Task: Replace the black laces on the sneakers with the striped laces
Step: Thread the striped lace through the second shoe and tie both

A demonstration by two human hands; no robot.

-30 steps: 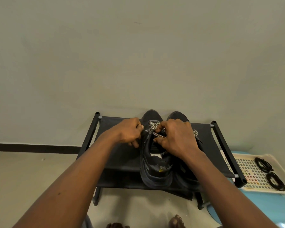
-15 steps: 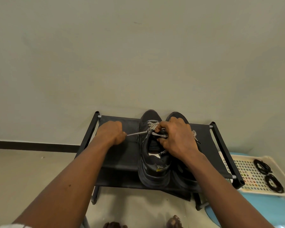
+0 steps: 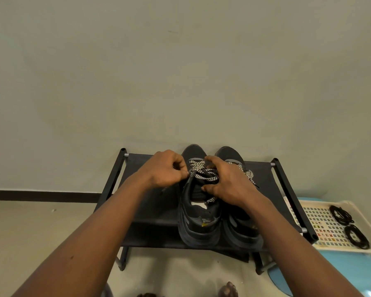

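Note:
Two black sneakers stand side by side on a black shoe rack (image 3: 150, 213), toes to the wall. The left sneaker (image 3: 198, 221) has a black-and-white striped lace (image 3: 204, 176) crossed through its upper eyelets. My left hand (image 3: 165, 169) pinches the lace's end at the shoe's left edge. My right hand (image 3: 227, 183) grips the lace over the tongue, and a loose end hangs below it. The right sneaker (image 3: 240, 230) also carries a striped lace (image 3: 247, 173), mostly hidden by my right hand. Two coiled black laces (image 3: 349, 225) lie in a tray.
A cream perforated tray (image 3: 321, 224) rests on a light blue stool (image 3: 338, 273) to the right of the rack. The wall stands right behind the rack. Bare toes (image 3: 228, 289) show at the bottom edge on the floor.
My left hand, which had pulled the lace out to the left, has come back in to the left sneaker's edge. My right hand stays on the lace over the tongue.

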